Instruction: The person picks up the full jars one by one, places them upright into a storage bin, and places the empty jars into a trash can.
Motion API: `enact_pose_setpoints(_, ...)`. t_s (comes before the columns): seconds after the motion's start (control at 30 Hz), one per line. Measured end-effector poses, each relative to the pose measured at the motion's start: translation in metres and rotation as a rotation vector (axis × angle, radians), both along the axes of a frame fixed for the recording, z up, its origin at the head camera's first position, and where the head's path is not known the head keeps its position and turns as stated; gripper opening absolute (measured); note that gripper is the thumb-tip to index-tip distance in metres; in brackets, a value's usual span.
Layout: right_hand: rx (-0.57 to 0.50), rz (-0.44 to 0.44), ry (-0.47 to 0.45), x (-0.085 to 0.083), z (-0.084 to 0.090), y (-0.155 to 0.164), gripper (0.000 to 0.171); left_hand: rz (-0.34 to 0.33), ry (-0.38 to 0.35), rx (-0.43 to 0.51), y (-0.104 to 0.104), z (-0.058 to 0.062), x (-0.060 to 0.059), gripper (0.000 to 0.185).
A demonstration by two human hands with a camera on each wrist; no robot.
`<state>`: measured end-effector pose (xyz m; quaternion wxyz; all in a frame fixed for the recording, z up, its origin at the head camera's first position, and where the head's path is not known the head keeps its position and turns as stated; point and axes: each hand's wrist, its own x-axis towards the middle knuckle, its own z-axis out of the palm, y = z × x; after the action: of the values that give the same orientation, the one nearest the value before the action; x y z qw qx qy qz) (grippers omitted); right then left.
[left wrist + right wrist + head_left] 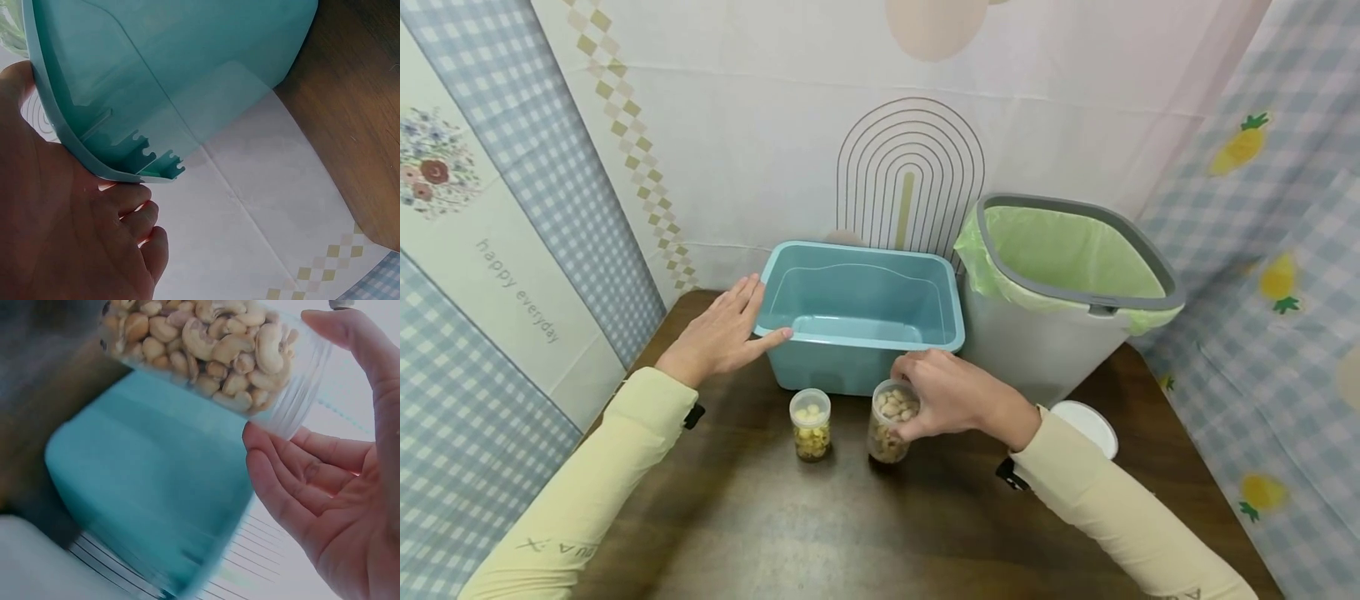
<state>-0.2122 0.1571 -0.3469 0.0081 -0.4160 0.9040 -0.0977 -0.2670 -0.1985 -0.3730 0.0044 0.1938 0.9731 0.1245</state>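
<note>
Two hands at a wooden surface point(850, 533) with jars and a teal bin.

The right hand point(955, 396) has its fingers point(281, 481) curled round a clear, lidless jar of cashews point(891, 421) before the teal bin point(857, 312); the left hand point(718, 337) rests straight-fingered against the bin's rim.

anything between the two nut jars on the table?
Nothing: in the head view only bare brown table separates the lidded jar from the open cashew jar, which the right hand grips at the rim.
</note>
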Motion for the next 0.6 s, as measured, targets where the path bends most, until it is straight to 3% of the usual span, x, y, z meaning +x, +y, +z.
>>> enact_pose_setpoints(0.37,0.012,0.100,-0.021,-0.003,0.072,0.005,0.043,0.000,-0.007,0.001,-0.002,0.002,-0.003,0.102)
enact_pose_setpoints(0.6,0.046,0.092,-0.095,-0.012,0.116,0.011,0.050,-0.003,-0.002,0.021,-0.001,0.000,-0.003,0.101)
